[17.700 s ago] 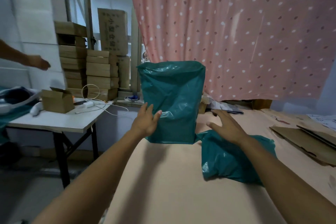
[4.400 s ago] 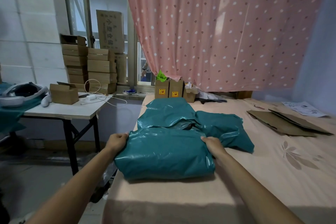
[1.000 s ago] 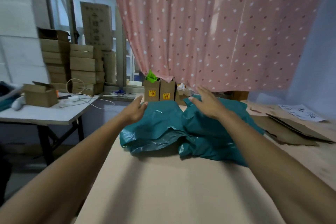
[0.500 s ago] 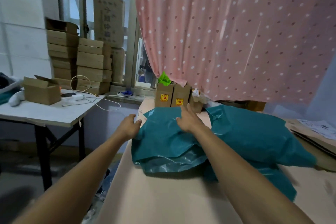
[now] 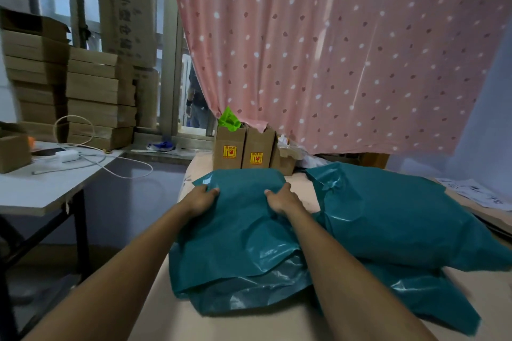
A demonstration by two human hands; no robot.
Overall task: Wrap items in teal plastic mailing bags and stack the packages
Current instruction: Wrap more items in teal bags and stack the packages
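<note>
A teal plastic mailing package lies on the peach-covered surface in front of me, on top of another teal bag whose shiny edge sticks out below. My left hand grips the package's far left corner. My right hand grips its far right edge. A second, fuller teal package lies just to the right, touching it. What is inside the bags is hidden.
Two small brown boxes with yellow stickers stand at the far edge under a pink dotted curtain. A white side table with a cable and stacked cardboard boxes is on the left. Papers and flat cardboard lie at the right.
Both hands have closed on the far corners of the left package, which now lies flatter. The right hand slid from its middle to its right edge. The view has shifted closer.
</note>
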